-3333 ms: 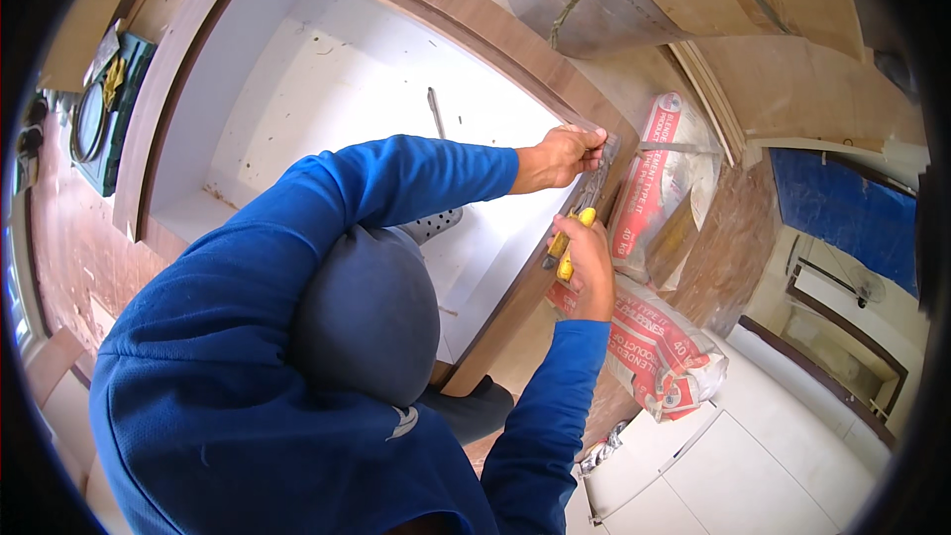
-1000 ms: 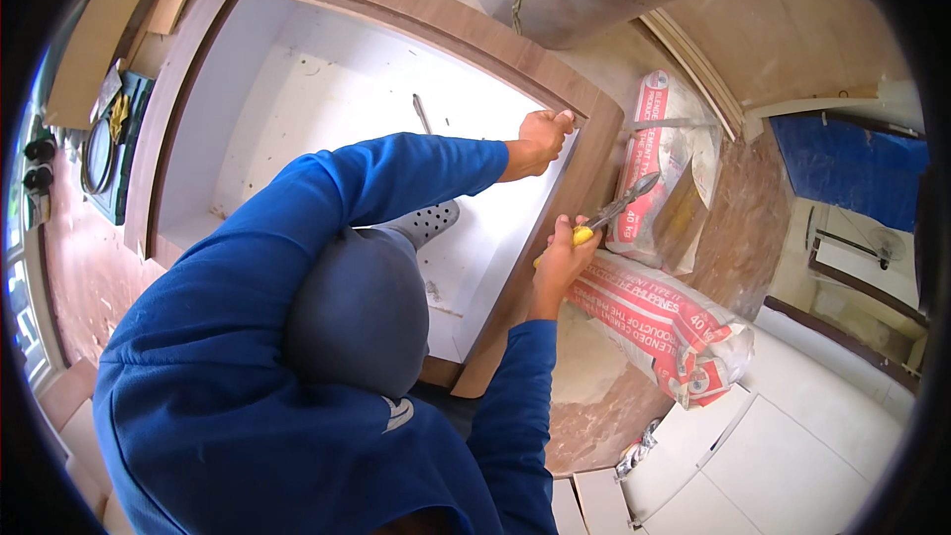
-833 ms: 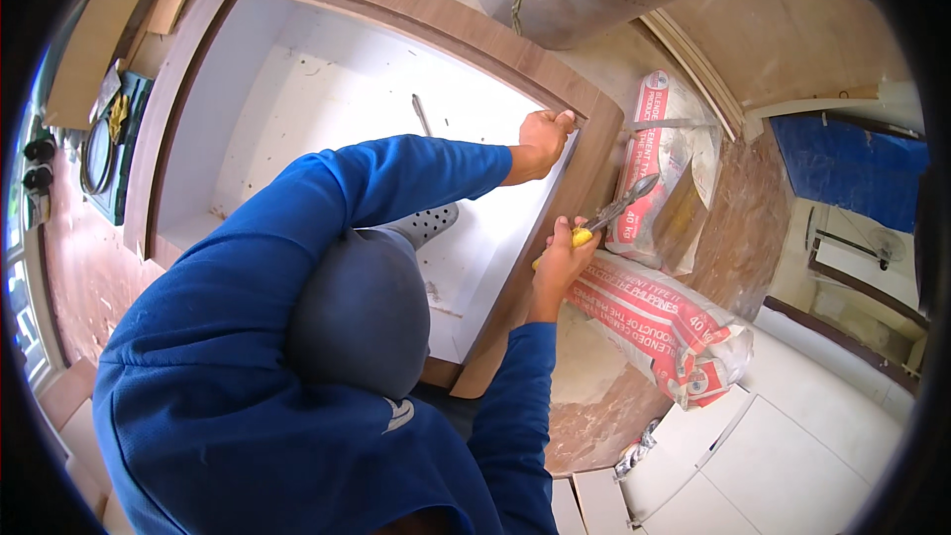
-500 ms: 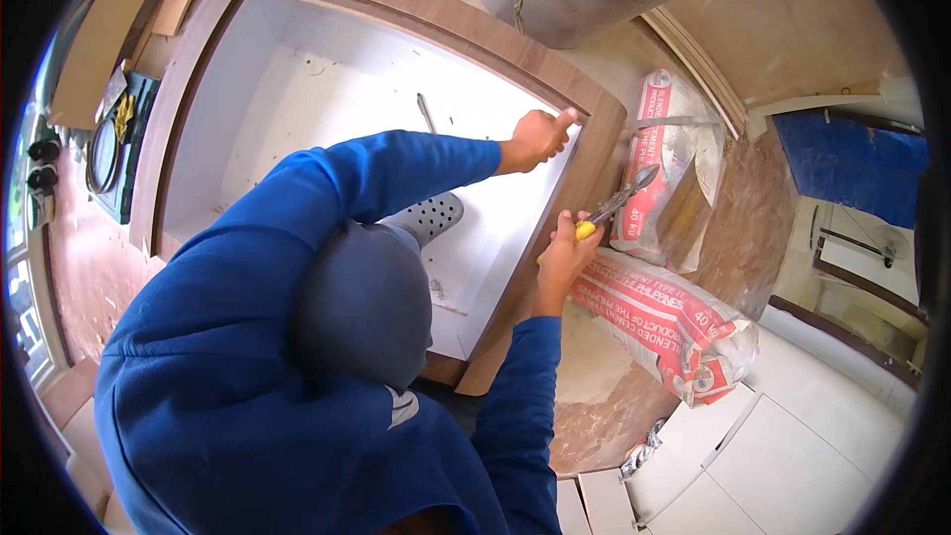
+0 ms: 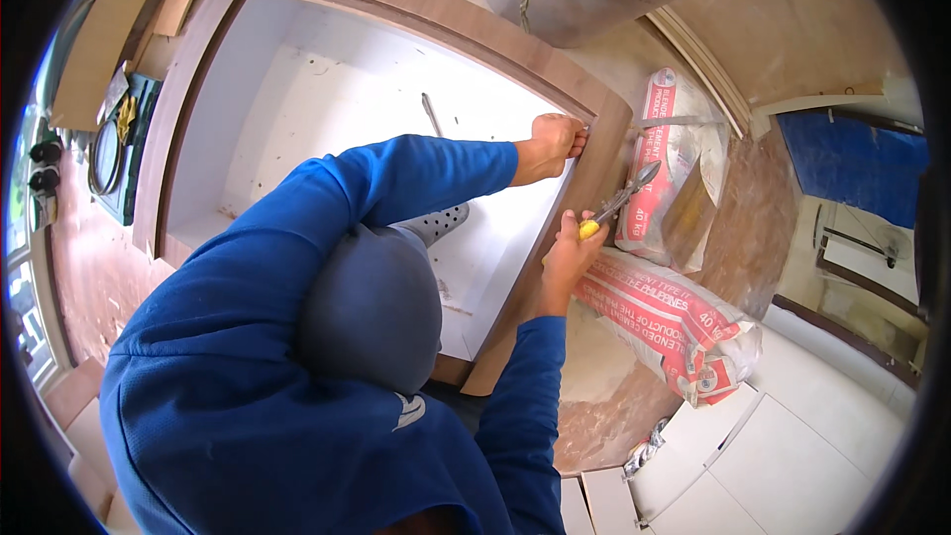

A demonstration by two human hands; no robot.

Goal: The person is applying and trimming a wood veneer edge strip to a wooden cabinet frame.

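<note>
My left hand (image 5: 553,149) is at the inner edge of the brown wood-grain frame (image 5: 606,119), near its far right corner. Its fingers are curled and pinched together against the edge; whatever they hold is too small or hidden to make out. In my right hand (image 5: 567,258), just nearer along the same side of the frame, is a pair of pliers (image 5: 626,195) with a yellow grip and a dark metal head. The head points up and to the right, over the cement bags. The frame surrounds a shallow white cabinet box (image 5: 347,69).
A slim metal tool (image 5: 431,112) and scattered bits lie in the box, where a grey perforated shoe (image 5: 441,225) also shows. Right of the frame are two red-and-white cement bags (image 5: 659,154), (image 5: 674,327). A dark green tool case (image 5: 144,139) sits at left, and white panels (image 5: 792,456) at lower right.
My left hand has shifted slightly right, and its fingers have turned inward against the frame's inner edge. My right hand still holds the pliers in nearly the same place.
</note>
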